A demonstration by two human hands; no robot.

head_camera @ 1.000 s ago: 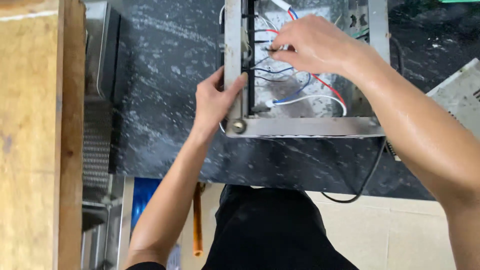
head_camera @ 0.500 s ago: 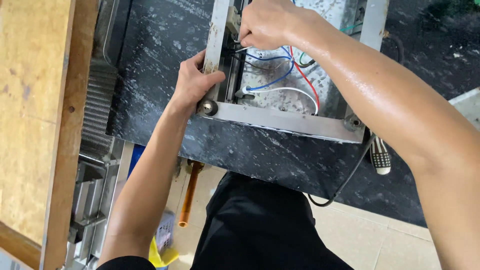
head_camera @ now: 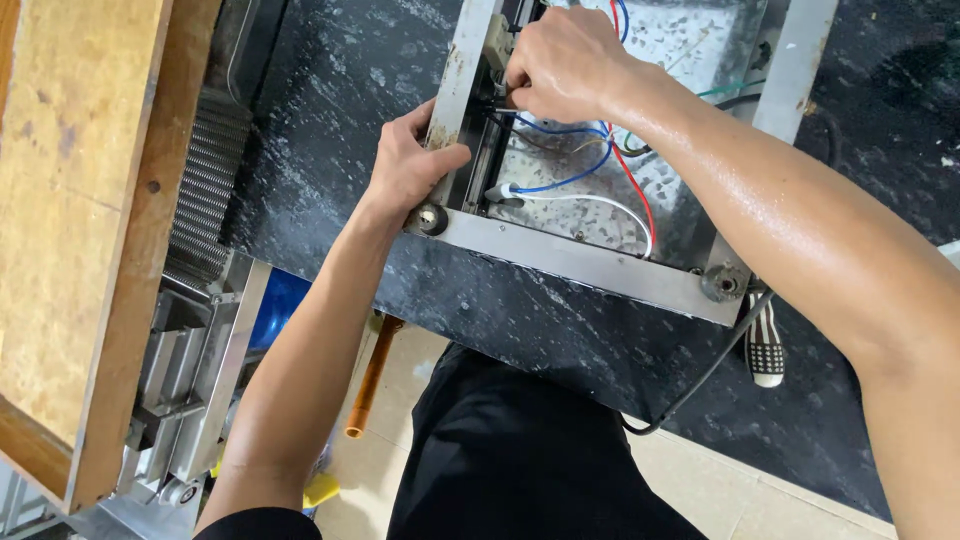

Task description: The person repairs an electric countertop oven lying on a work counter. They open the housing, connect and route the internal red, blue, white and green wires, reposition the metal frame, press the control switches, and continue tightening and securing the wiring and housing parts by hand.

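1. Nearest me, a black cable [head_camera: 700,385] hangs off the edge of the dark marbled worktop [head_camera: 330,130]; a plug [head_camera: 766,345] lies beside it.
2. My left hand [head_camera: 405,170] grips the metal frame [head_camera: 560,255] at its left rail, fingers clamped around it.
3. Blue, red and white wires [head_camera: 585,185] cross the open interior.
4. My right hand [head_camera: 565,62] pinches a wire end at the rail, fingers together.
5. Since before, the frame sits nearer and more tilted.
6. Its rails run away from me.
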